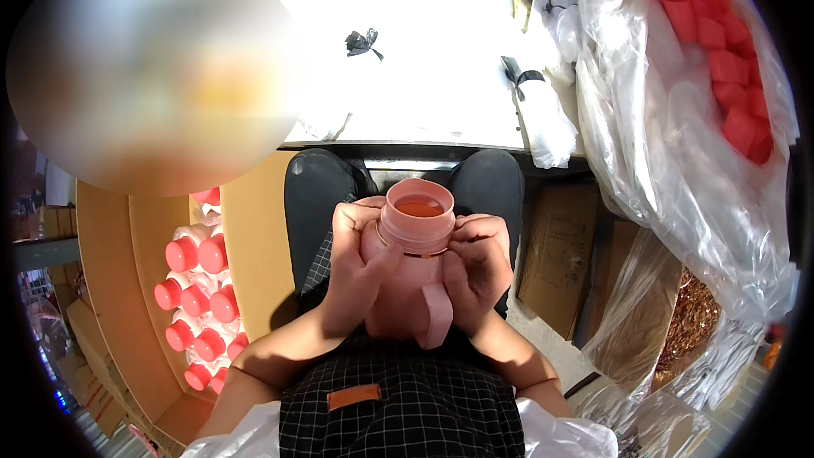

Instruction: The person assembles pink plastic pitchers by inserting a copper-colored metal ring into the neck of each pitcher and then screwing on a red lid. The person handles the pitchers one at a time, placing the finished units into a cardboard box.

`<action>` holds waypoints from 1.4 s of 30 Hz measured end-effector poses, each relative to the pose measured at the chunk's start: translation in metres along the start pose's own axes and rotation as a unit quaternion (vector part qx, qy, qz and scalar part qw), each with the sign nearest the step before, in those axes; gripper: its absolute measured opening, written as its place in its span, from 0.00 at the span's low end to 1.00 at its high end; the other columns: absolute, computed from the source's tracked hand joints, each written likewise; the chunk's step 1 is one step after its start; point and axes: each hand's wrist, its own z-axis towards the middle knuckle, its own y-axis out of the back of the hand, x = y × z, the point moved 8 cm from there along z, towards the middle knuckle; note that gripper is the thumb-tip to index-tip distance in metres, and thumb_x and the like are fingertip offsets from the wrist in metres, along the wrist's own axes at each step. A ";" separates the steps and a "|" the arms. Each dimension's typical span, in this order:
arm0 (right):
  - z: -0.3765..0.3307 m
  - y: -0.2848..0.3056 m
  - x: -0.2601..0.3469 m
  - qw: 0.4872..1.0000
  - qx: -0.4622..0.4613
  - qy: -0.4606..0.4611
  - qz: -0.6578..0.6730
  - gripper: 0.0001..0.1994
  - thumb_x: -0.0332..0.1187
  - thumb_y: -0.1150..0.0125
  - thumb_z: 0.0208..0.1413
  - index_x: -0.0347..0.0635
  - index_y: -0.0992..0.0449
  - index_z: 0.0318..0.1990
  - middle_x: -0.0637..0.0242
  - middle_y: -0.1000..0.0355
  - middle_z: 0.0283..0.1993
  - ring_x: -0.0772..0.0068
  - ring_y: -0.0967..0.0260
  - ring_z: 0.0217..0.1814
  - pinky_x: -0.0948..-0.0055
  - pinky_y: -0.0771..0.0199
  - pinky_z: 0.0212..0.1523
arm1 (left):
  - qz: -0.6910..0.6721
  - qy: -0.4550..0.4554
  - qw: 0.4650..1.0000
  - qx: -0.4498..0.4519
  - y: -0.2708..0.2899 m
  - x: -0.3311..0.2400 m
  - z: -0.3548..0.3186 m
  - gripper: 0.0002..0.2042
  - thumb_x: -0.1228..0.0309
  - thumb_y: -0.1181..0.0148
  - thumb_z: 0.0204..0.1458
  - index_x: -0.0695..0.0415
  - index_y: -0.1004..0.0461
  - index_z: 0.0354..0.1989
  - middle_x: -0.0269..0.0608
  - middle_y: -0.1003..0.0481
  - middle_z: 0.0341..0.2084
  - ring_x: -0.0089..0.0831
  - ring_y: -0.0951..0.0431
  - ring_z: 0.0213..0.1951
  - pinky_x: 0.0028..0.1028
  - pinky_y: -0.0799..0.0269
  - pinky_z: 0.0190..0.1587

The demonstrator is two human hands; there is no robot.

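Head view shows both hands wrapped around a pink bottle (413, 267) held upright over the lap, below the edge of the white tabletop (441, 59). The left hand (360, 267) closes its fingers on the body from one side, the right hand (479, 263) from the other, thumbs up at the collar ring, likely to steady the open mouth. A cardboard box (127, 288) of pink-capped bottles (199, 305) stands at the left, bagged red caps (721, 59) at the right.

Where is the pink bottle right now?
The pink bottle sits at the middle of the head view, held over the person's lap between the left hand and right hand, below the white table.
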 end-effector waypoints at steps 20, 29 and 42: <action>-0.010 -0.049 -0.094 0.732 0.133 -0.525 0.414 0.09 0.25 0.52 0.59 0.44 0.34 0.46 0.69 0.34 0.43 0.76 0.33 0.44 0.77 0.30 0.44 | -0.166 0.174 0.970 0.046 0.003 0.019 0.018 0.17 0.79 0.58 0.51 0.56 0.37 0.51 0.38 0.34 0.44 0.25 0.34 0.48 0.24 0.38 0.53; -0.007 -0.066 -0.115 0.743 0.171 -0.493 0.418 0.05 0.33 0.42 0.67 0.45 0.29 0.45 0.71 0.26 0.39 0.81 0.27 0.42 0.80 0.26 0.41 | -0.173 0.236 0.953 0.073 -0.003 0.036 0.038 0.08 0.78 0.48 0.55 0.56 0.32 0.42 0.36 0.27 0.36 0.26 0.25 0.40 0.23 0.27 0.45; 0.046 0.015 0.074 0.967 0.078 0.229 -0.082 0.25 0.38 0.27 0.49 0.40 0.27 0.53 0.54 0.31 0.55 0.56 0.30 0.59 0.62 0.31 0.60 | -0.331 0.295 0.896 -0.008 -0.034 0.031 -0.018 0.16 0.71 0.53 0.64 0.61 0.32 0.59 0.46 0.23 0.45 0.37 0.19 0.41 0.33 0.19 0.41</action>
